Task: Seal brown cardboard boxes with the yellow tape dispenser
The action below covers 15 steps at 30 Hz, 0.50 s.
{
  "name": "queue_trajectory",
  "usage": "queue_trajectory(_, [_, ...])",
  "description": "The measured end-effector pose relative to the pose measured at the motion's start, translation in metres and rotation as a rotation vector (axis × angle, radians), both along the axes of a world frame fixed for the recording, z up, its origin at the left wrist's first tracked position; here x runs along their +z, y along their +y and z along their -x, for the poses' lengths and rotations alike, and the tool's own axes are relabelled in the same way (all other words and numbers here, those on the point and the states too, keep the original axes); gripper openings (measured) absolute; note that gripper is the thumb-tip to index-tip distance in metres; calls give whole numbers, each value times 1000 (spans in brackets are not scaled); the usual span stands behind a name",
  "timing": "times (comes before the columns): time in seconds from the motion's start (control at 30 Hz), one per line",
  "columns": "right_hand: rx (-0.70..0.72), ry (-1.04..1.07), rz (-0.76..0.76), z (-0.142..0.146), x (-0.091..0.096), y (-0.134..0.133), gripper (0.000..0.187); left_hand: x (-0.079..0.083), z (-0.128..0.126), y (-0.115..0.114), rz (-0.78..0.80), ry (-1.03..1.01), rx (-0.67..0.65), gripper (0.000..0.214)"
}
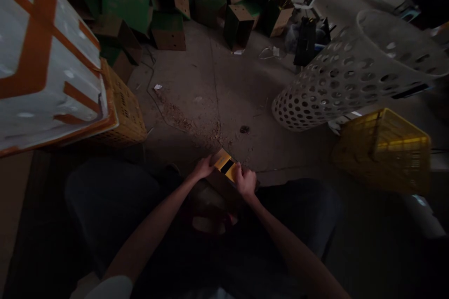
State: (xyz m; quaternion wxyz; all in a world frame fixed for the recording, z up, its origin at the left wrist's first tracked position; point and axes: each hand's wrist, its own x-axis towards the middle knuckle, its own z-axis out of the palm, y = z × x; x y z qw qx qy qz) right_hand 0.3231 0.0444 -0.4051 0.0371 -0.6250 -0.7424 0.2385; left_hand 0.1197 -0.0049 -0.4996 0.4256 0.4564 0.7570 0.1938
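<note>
Between my knees I hold a small box point(221, 159) with a bright orange-yellow face and a black strip across it. My left hand point(204, 167) is closed on its left end. My right hand point(246, 181) grips the opposite end, with the thumb lying along the edge of the yellow face. Below the lit face, the lower part of the box fades into shadow. What lies under it, near my feet, is too dark to make out.
Reddish-brown scraps point(189, 126) lie scattered on the concrete floor point(238, 84). A tall perforated white basket point(315, 88) and a yellow crate point(382, 154) stand right. A white foam box with orange tape point(70, 63) rises left, on an orange crate point(124, 107). Green cartons point(168, 28) are heaped behind.
</note>
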Motion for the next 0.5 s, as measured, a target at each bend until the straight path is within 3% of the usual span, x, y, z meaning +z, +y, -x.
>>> queue_trajectory(0.3, [7,15,-6,5,6,-1,67,6,-1,1,6,-28,2,65])
queue_trajectory(0.5, [8,40,-23,3,5,0,67,-6,6,5,-58,-147,4,59])
